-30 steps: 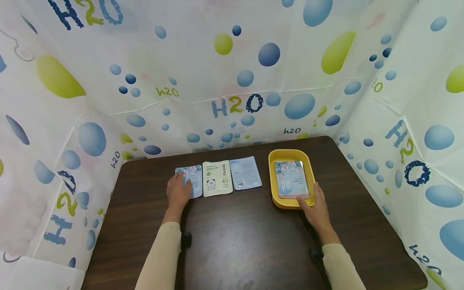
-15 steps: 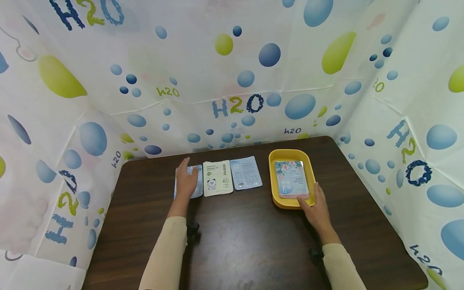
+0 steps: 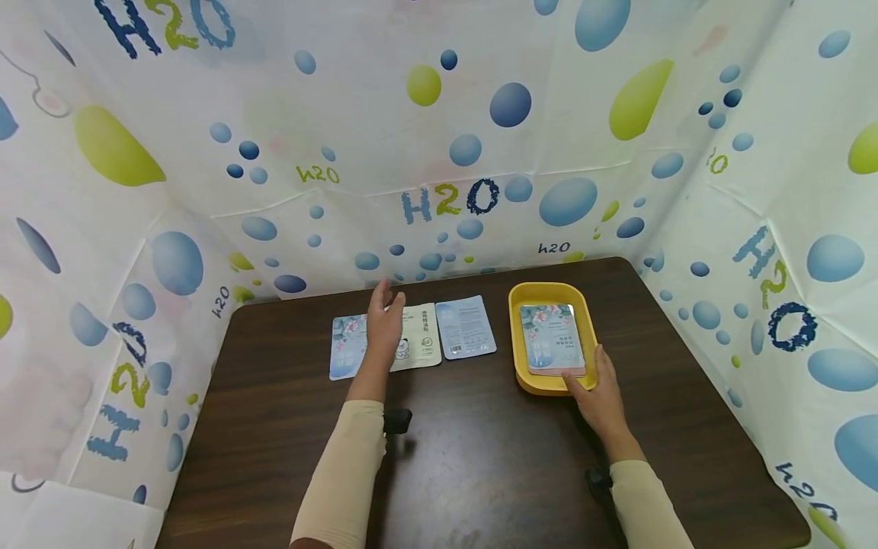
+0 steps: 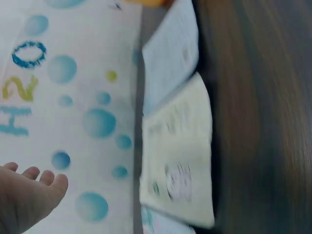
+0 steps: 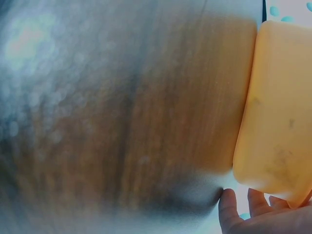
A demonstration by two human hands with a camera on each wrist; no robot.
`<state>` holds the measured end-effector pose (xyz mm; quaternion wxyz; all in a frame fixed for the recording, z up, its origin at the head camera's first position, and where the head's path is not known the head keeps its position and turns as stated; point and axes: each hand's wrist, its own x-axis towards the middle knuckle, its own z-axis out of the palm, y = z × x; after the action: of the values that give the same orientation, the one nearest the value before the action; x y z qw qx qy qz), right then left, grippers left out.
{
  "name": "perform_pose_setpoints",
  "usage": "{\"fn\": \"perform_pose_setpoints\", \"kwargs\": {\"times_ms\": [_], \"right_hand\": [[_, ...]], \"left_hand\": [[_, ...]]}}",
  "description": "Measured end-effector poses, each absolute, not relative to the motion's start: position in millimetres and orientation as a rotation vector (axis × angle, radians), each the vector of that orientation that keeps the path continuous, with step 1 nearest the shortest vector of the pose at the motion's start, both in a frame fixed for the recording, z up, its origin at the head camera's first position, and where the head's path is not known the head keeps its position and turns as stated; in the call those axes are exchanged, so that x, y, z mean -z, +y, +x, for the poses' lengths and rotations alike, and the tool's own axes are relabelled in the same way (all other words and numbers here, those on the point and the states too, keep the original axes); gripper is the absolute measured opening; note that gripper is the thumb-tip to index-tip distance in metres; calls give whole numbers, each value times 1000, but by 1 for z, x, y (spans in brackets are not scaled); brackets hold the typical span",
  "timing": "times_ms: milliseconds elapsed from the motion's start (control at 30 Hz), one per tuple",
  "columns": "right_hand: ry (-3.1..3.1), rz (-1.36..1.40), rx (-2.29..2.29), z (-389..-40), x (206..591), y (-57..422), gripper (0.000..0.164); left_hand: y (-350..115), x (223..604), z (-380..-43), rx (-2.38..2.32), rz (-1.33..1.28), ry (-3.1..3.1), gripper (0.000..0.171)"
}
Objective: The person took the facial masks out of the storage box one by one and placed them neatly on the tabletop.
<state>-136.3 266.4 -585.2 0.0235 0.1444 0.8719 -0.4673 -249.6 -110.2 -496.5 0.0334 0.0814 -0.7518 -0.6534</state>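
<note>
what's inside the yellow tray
The yellow tray holds a pale blue floral packet; a pinkish strip shows along its near edge. The packet covers whatever that strip belongs to, plus most of the tray's floor.

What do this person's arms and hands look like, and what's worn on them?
The left hand and right hand are ungloved. The left sleeve and right sleeve are plain cream-beige, ending short of the hands. A small black device shows near the left cuff and another near the right cuff; their details are unclear.
</note>
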Motion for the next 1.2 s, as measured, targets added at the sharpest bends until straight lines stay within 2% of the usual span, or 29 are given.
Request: {"fn": "perform_pose_setpoints", "kwargs": {"times_ms": [667,867,1200], "right_hand": [[2707,450,1423,-135,584,265,103],[2699,454,1428,-135,585,266,103],[2699,460,1422,-135,584,267,105]], "left_hand": [[-8,466,-244,2386,12,-2074,61],[31,471,-241,2404,-38,-2133,59],[72,494,-238,2526,25,-2146,59]]}}
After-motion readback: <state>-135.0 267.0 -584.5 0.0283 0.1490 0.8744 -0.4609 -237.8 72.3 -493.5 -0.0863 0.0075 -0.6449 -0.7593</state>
